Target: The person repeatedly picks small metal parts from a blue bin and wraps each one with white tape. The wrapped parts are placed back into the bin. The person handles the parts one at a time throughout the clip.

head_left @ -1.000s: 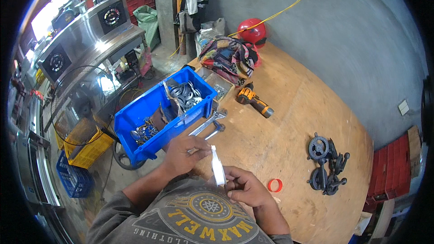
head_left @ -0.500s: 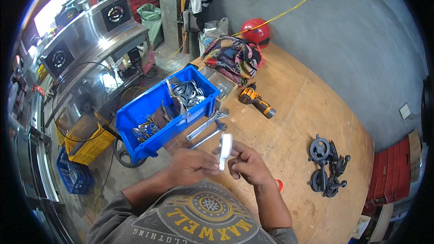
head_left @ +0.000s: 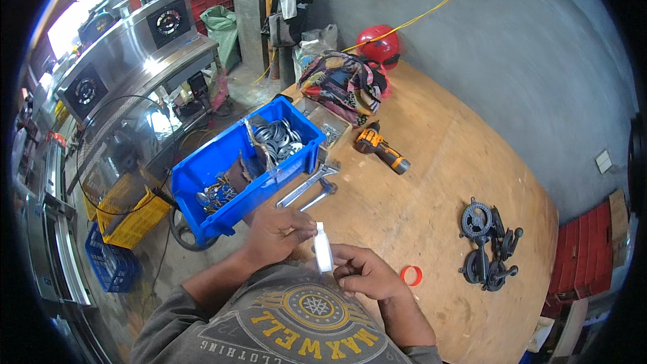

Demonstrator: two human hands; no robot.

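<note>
In front of my chest I hold a narrow white roll of what looks like thread seal tape, seen nearly edge-on. My left hand pinches its upper end between thumb and fingertips. My right hand grips the lower part of the roll, fingers bent behind it and thumb in front. On the wooden table, just right of my right hand, lies a thin red plastic ring. An adjustable wrench and a second metal hand tool lie beyond my hands.
A blue bin with metal rings and small hardware stands left of the wrench. An orange-black cordless drill lies farther back. Black metal burner-like parts sit at right. A patterned bag and red helmet-like ball are behind.
The roll has tipped over, its narrow end now up and its wide part down. My left hand has risen and my right hand has lowered, leaving the red ring fully in sight.
</note>
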